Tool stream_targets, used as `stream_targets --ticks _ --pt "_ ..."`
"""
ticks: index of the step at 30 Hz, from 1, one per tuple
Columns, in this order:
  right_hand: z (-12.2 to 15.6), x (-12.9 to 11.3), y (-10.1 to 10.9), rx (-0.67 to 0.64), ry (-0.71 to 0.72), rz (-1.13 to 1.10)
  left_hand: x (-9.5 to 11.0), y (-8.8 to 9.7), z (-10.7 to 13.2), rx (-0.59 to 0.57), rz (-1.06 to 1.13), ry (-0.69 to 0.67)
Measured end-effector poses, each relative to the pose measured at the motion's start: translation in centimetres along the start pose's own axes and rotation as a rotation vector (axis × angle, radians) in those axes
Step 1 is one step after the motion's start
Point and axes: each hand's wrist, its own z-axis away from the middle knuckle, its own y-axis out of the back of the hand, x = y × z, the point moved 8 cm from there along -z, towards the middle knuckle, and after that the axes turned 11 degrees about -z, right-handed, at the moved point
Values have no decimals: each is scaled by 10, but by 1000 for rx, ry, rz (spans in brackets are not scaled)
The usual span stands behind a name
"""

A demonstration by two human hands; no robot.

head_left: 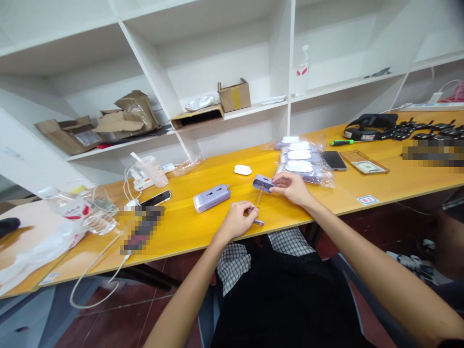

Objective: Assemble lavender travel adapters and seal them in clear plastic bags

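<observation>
- Nearest us is a black top (pixel 286 309), below the front edge of a yellow table (pixel 181 227).
- Our left hand (pixel 237 220) pinches a lilac strip (pixel 258 222) by that edge, one end poking out past the curled fingers.
- Our right hand (pixel 293 187) pinches a hollow lilac shell (pixel 263 183) at its rim, thumb and fingers closed on it, over the table.
- Between our hands we see a coil spring (pixel 258 197); it is blurred, so perhaps it reaches from shell to left fingertips.
- Left of them lies a perforated lilac housing (pixel 213 198) (two dark slots on top), with a white oval cap (pixel 242 169) farther back.
- Beyond our right hand, a clear bag (pixel 328 177) contains more lilac units (pixel 314 173) and white oval pieces (pixel 299 166).
- To its right we see a phone case (pixel 347 155) with a printed note (pixel 368 166) inside.
- On the shelf (pixel 253 112), a torn carton (pixel 118 124) holds crumpled clear plastic (pixel 137 111); near it stands a small box (pixel 235 97).
</observation>
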Motion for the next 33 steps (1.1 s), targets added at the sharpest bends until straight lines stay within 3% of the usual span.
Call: stream_targets --ticks 6,19,23,33 --pt "1 -1 -3 -24 45 20 -2 -1 0 1 10 4" --pt "4 9 -7 -32 -53 -22 0 -3 -1 -27 -22 -20" --pt "4 6 -11 -65 -16 -29 -2 -2 -1 -8 -4 18" --pt "-3 8 7 60 18 17 -3 -2 -2 3 2 24"
